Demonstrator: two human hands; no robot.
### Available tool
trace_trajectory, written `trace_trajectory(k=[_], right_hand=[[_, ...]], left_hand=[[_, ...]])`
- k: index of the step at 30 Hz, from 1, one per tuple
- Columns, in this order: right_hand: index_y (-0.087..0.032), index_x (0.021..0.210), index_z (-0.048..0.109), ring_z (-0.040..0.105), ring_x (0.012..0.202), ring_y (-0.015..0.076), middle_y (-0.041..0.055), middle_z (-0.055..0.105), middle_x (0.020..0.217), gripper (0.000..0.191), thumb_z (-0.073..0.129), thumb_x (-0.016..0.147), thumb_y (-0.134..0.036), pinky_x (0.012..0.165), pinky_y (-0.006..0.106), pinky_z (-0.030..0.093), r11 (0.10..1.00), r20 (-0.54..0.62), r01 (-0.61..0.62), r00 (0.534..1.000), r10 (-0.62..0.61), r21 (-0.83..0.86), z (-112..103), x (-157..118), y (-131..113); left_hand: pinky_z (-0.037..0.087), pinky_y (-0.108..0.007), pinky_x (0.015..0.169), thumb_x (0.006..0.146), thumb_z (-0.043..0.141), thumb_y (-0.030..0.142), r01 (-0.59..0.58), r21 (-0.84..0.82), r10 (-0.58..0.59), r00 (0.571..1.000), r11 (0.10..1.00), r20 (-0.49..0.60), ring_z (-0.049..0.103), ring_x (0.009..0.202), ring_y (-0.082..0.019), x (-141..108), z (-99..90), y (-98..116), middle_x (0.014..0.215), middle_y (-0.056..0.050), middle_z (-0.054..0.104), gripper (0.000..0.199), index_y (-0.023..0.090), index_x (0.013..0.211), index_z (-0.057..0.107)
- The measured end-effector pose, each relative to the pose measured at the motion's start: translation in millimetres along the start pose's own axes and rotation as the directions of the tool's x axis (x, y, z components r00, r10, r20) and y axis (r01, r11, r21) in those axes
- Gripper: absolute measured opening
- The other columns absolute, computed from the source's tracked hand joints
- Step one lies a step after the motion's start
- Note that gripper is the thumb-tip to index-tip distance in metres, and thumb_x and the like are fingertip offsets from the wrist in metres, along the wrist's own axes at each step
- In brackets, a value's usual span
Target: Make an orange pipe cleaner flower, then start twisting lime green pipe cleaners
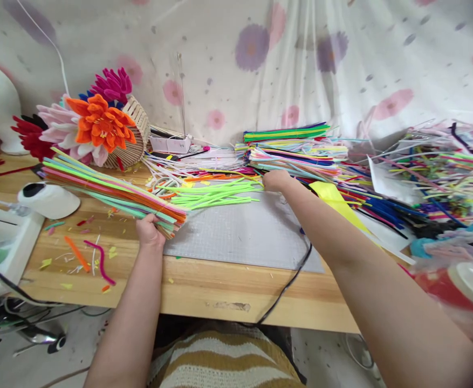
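Observation:
My left hand (150, 231) is wrapped round one end of a thick bundle of multicoloured pipe cleaners (115, 188), which slants up to the left above the table. My right hand (277, 180) reaches to the back of the grey cutting mat (240, 237), its fingers curled and mostly hidden from me. What those fingers hold, if anything, I cannot make out. Just left of it lie loose bright green pipe cleaners (220, 194) on the mat. Stacked bundles of pipe cleaners (296, 156) sit right behind that hand.
Fuzzy flowers (104, 126) in a slatted basket (139, 121) stand at back left. A white device (49, 200) and pipe-cleaner scraps (101, 261) lie in front. A yellow strip (337, 205), black cable (288, 283) and tangled pipe cleaners (442, 167) occupy the right.

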State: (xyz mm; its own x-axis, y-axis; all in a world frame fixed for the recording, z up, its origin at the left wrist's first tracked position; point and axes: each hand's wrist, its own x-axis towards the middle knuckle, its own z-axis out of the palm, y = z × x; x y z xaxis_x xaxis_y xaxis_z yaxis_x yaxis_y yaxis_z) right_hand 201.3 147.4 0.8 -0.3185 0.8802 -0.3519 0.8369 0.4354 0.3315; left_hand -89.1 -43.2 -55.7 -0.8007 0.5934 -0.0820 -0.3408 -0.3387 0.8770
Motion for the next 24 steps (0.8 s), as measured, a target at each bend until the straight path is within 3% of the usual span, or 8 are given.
trace_trajectory(k=[3,6,8,12,15,19,21,24], right_hand=[[-0.014,0.103,0.066,0.059,0.098,0.0256,0.0165,0.064,0.106,0.031,0.054,0.075,-0.021,0.076,0.032,0.045,0.999,-0.024,0.051,0.998,-0.051,-0.018,-4.5,2.8,-12.0],[-0.015,0.105,0.065,0.058,0.100,0.0250,0.0157,0.064,0.106,0.032,0.051,0.076,-0.018,0.078,0.032,0.045,0.999,-0.026,0.038,0.999,-0.039,-0.022,-5.1,7.1,-17.2],[-0.015,0.106,0.064,0.058,0.100,0.0254,0.0155,0.064,0.106,0.034,0.052,0.075,-0.016,0.078,0.032,0.045,1.000,-0.012,0.001,1.000,-0.001,-0.019,-3.2,9.8,-13.9],[-0.013,0.109,0.063,0.058,0.100,0.0264,0.0170,0.062,0.110,0.035,0.048,0.078,-0.017,0.077,0.034,0.045,0.998,-0.007,-0.056,0.998,0.056,-0.007,1.7,9.4,-4.9],[-0.013,0.106,0.064,0.058,0.099,0.0260,0.0159,0.062,0.110,0.033,0.047,0.079,-0.017,0.077,0.034,0.045,1.000,0.004,-0.030,1.000,0.030,-0.005,1.1,4.2,-8.8],[-0.016,0.102,0.066,0.056,0.102,0.0255,0.0139,0.063,0.108,0.029,0.051,0.078,-0.019,0.079,0.033,0.044,0.999,-0.014,0.052,0.999,-0.052,0.001,-7.8,-6.2,-23.1],[-0.016,0.105,0.064,0.051,0.108,0.0284,0.0145,0.061,0.111,0.031,0.055,0.076,-0.024,0.082,0.036,0.043,0.996,-0.130,0.081,0.989,-0.077,0.030,-13.8,-13.6,-31.7],[-0.017,0.111,0.059,0.048,0.111,0.0278,0.0134,0.058,0.114,0.038,0.058,0.076,-0.033,0.087,0.037,0.041,0.951,-0.380,0.214,0.917,-0.118,0.222,-20.8,-29.1,-53.6]], left_hand=[[0.047,-0.027,0.059,0.045,0.051,0.015,0.116,-0.145,-0.087,0.978,0.983,0.191,0.053,0.066,-0.013,-6.1,-0.8,12.1,0.074,-0.003,0.056,0.023,0.017,0.067,0.056],[0.045,-0.022,0.055,0.048,0.063,0.025,0.250,-0.172,-0.168,0.906,0.953,0.387,0.048,0.064,-0.010,-10.5,-5.7,24.3,0.085,-0.005,0.056,0.030,0.020,0.078,0.059],[0.043,-0.021,0.053,0.049,0.069,0.033,0.322,-0.190,-0.210,0.869,0.927,0.448,0.046,0.063,-0.009,-12.2,-8.7,29.1,0.087,-0.005,0.053,0.038,0.022,0.084,0.059],[0.045,-0.024,0.055,0.051,0.071,0.034,0.337,-0.206,-0.203,0.851,0.919,0.484,0.048,0.064,-0.010,-12.6,-10.1,29.1,0.087,-0.005,0.053,0.040,0.023,0.088,0.059],[0.047,-0.027,0.061,0.049,0.071,0.021,0.318,-0.186,-0.193,0.849,0.930,0.492,0.053,0.067,-0.012,-12.0,-8.2,22.7,0.085,-0.004,0.057,0.039,0.022,0.087,0.061],[0.049,-0.029,0.070,0.043,0.065,0.004,0.374,-0.026,-0.318,0.821,0.927,0.474,0.059,0.076,-0.015,-15.5,-1.4,7.3,0.079,-0.001,0.064,0.044,0.019,0.085,0.063],[0.049,-0.030,0.072,0.044,0.065,0.003,0.372,0.063,-0.355,0.805,0.926,0.475,0.060,0.079,-0.017,-19.8,4.7,-1.8,0.076,-0.001,0.066,0.037,0.017,0.079,0.064],[0.049,-0.034,0.074,0.047,0.067,0.008,0.320,0.175,-0.364,0.789,0.931,0.495,0.062,0.082,-0.022,-28.4,15.8,-12.9,0.073,-0.003,0.068,0.025,0.014,0.071,0.065]])
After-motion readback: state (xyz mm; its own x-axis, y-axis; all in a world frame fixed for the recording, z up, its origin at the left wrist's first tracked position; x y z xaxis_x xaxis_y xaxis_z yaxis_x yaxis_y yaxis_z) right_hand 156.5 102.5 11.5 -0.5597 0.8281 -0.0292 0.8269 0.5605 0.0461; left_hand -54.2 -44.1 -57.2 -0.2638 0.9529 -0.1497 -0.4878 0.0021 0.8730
